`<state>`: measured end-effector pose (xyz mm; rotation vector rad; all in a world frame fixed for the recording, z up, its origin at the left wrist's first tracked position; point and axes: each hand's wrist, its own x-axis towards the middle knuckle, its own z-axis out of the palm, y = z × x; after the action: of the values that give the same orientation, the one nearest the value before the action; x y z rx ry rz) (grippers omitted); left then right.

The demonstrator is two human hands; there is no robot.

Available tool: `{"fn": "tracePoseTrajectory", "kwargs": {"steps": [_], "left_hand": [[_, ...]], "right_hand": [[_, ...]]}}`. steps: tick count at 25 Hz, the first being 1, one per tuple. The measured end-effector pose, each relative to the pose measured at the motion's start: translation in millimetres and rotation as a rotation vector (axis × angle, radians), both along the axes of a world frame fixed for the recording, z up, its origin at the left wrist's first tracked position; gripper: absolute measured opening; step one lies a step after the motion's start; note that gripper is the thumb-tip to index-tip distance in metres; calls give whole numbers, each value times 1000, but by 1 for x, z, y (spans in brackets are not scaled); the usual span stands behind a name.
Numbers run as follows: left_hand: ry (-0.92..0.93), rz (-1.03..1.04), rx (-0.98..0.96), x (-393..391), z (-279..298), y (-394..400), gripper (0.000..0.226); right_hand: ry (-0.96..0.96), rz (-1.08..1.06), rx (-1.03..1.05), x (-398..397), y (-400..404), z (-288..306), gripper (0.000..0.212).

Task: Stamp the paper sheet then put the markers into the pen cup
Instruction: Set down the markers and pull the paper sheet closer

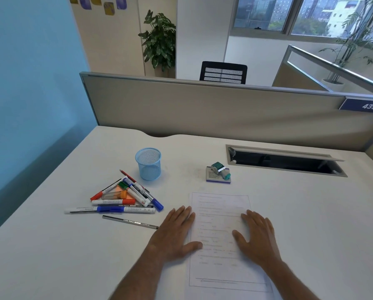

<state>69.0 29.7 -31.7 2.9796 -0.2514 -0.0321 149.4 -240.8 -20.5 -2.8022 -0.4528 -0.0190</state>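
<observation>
the white printed paper sheet point(221, 234) lies flat on the white desk point(300, 213), close to the near edge. the left hand point(173, 231) rests flat on its left edge and the right hand point(257, 233) rests flat on its right side, both with straight fingers close together and the thumb held apart. the green stamp point(220, 168) lies on a blue ink pad point(217, 178) beyond the sheet. the coloured markers point(125, 197) lie in a pile to the left, just beside the light blue mesh pen cup point(148, 163), which stands upright.
</observation>
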Motion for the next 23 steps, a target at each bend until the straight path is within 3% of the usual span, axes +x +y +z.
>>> {"fn": "tracePoseTrajectory", "kwargs": {"steps": [15,19,23], "left_hand": [[-21,1,-24,-3,1,1,93],[-43,32,-154,-3,0,2,91],[-104,192,-368,15,8,2,80]], "right_hand": [[-91,38,103,-1,-6,-15,65],[-133,-36,235,6,-5,-12,58],[-114,-137,341,33,9,7,49]]}}
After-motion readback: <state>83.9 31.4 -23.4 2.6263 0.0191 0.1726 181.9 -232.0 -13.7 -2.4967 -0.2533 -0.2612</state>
